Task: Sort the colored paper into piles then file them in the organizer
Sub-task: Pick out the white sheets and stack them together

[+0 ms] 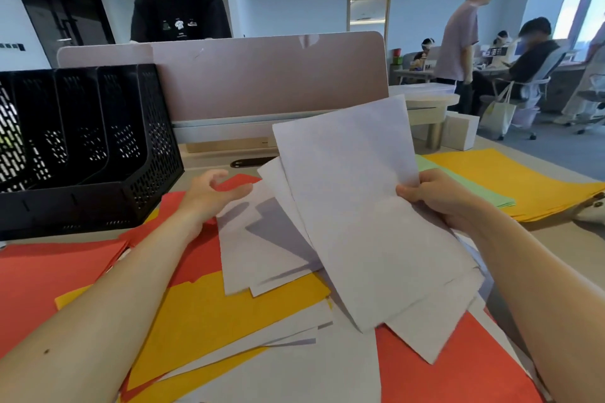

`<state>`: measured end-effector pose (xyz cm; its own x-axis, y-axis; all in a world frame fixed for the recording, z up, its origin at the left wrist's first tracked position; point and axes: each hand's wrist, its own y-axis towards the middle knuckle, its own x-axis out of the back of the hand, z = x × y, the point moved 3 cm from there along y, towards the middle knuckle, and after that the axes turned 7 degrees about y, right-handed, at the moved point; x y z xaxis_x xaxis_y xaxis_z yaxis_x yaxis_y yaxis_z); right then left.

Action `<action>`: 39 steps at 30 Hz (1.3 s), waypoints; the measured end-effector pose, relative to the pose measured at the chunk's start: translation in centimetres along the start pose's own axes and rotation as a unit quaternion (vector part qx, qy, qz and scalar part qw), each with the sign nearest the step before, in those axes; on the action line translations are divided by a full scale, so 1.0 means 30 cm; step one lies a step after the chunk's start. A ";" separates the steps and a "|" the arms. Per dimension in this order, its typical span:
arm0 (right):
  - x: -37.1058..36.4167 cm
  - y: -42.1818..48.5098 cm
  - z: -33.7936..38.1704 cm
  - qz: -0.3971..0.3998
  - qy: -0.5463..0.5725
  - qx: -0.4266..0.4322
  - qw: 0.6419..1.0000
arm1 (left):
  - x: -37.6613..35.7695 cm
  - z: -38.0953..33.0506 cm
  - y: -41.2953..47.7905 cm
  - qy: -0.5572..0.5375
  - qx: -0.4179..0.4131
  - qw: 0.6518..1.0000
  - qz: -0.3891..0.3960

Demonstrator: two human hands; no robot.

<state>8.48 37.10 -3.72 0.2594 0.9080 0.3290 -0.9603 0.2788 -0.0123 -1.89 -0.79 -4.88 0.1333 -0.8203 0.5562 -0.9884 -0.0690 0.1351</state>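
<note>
My right hand (pixel 435 196) grips a fanned bunch of white sheets (pixel 353 206) by their right edge, lifted above the desk. My left hand (pixel 212 195) hovers open over red paper (pixel 49 271), fingers spread, close to the left edge of the white sheets. Loose red, yellow (pixel 222 311) and white sheets lie mixed on the desk below. A yellow pile (pixel 510 173) with green sheets (pixel 478 190) on it lies at the right. The black mesh organizer (pixel 88 141) stands at the back left, its slots showing no paper.
A pink desk divider (pixel 262 75) runs behind the organizer. A person in a black shirt (pixel 178 10) stands beyond it. Other people sit and stand at desks in the right background. A white object (pixel 589 213) lies at the right edge.
</note>
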 end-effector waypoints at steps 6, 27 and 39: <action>-0.003 -0.005 0.000 0.025 0.019 0.016 0.999 | -0.022 -0.058 -0.058 0.114 -0.101 0.968 0.201; -0.045 -0.005 0.042 -0.004 -0.102 -0.026 0.994 | -0.115 -0.178 -0.094 -0.025 -0.035 0.983 0.178; 0.033 0.032 0.007 -0.053 -0.186 -0.071 0.978 | -0.127 -0.148 0.020 0.319 -0.069 0.920 0.218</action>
<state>7.78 38.20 -3.21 0.2768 0.7016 0.6566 -0.8989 0.4306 -0.0811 -2.67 4.83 -3.28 -0.2148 -0.2500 0.9441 -0.9454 0.2957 -0.1368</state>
